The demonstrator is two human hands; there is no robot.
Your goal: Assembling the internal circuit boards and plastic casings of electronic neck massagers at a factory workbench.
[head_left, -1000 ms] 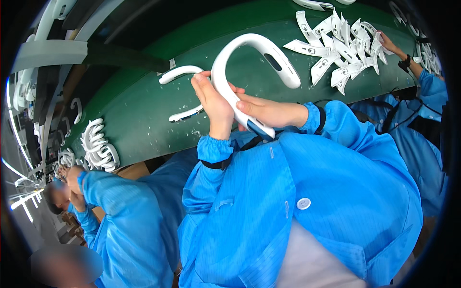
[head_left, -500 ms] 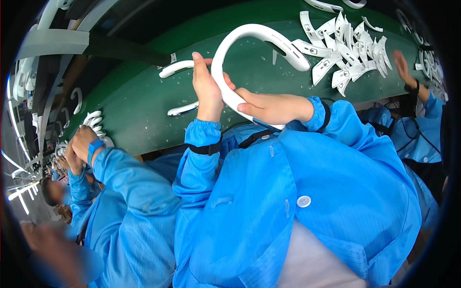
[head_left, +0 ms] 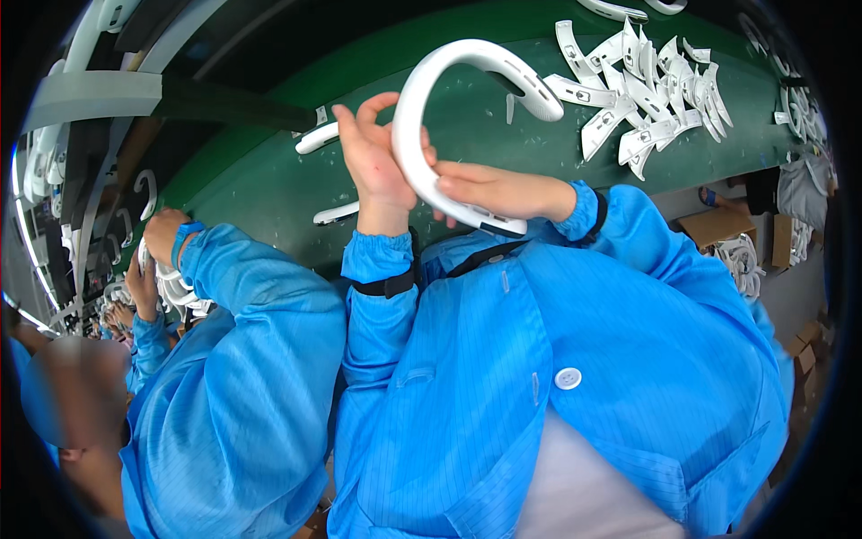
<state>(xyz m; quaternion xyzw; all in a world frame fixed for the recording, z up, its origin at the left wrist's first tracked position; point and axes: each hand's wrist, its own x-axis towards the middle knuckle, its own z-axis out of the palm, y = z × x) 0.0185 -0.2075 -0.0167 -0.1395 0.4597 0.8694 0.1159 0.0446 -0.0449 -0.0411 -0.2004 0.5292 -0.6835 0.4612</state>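
Note:
A white C-shaped neck fan (head_left: 409,121) with slotted vents is held up over the green table. My left hand (head_left: 379,171) has its palm turned up at the fan's left side. Some of its fingers pass behind the band and show inside the curve; the thumb sticks out to the left. My right hand (head_left: 492,190) grips the lower part of the band, its thumb on the near face and its other fingers partly hidden behind. A dark patch shows at the fan's lower end, close to my jacket.
Several curved white covers (head_left: 645,94) are heaped on the green table (head_left: 278,202) at the far right. Two white curved pieces (head_left: 338,213) lie left of my hands. A co-worker's sleeve (head_left: 260,278) is close on my left. Cardboard boxes (head_left: 716,226) stand beyond the right edge.
The fan has shifted slightly left. My left hand has turned to show more of its palm, fingers more spread. The co-worker at the right is gone from view; the left one has leaned closer.

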